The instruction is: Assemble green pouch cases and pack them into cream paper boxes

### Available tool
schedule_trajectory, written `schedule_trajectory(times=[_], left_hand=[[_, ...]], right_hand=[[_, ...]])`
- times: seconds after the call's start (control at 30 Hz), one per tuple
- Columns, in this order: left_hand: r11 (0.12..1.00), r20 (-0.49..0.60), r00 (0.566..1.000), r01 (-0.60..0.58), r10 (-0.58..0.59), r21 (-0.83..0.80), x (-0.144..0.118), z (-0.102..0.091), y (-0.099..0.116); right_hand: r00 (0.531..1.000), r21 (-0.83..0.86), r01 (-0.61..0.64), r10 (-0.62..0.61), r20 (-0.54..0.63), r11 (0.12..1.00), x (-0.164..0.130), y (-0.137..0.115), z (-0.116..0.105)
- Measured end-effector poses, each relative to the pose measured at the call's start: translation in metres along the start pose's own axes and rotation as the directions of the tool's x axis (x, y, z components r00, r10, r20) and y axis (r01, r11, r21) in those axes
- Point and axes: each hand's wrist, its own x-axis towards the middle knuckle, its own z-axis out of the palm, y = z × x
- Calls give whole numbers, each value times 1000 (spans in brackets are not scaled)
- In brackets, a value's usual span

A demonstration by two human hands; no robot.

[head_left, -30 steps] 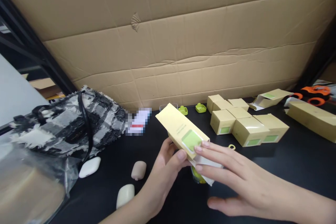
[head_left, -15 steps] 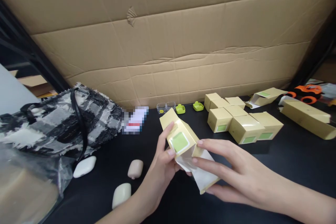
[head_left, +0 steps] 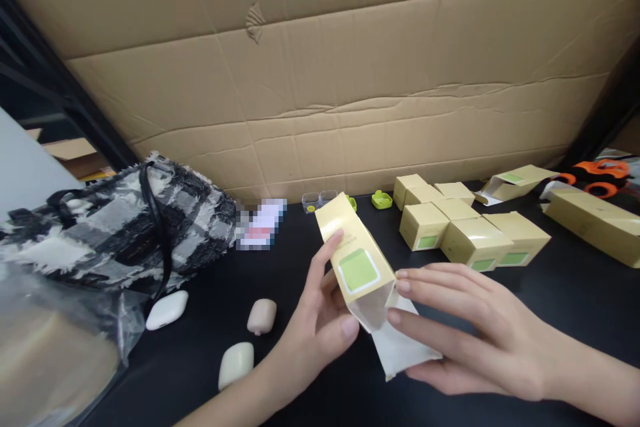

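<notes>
A long pale-yellow cardboard carton with a green square label [head_left: 356, 260] was held tilted above the black counter [head_left: 575, 307], its open end toward the camera and its white inner flap [head_left: 403, 347] hanging out. The left hand [head_left: 315, 320] was clamped on the carton's left side, forefinger up along the face and thumb near the mouth. The right hand [head_left: 480, 333] lay with fingers extended against the open end and under the flap; whether it gripped could not be told. The carton hid part of a small green plastic piece [head_left: 353, 203]. Behind it stood a cluster of small tan boxes with green labels [head_left: 465, 230], a black-and-white woven bag [head_left: 115, 227] at left, and three small rounded pale cases [head_left: 235, 363]. A blurred patch [head_left: 260, 225] was unreadable.
</notes>
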Motion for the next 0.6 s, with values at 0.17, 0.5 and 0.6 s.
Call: schedule_trajectory(times=[0.17,0.5,0.6], left_hand=[[997,-74,996,-49,54,62,3,-1,-5],[992,144,988,-77,62,104,-1,-1,-4],[987,133,990,-73,54,141,-2,0,-4]], right_hand=[[999,8,-40,40,-30,999,2,-2,0],[968,84,-229,236,-85,970,-5,-10,6],[976,25,-199,200,-80,980,-5,-8,4]])
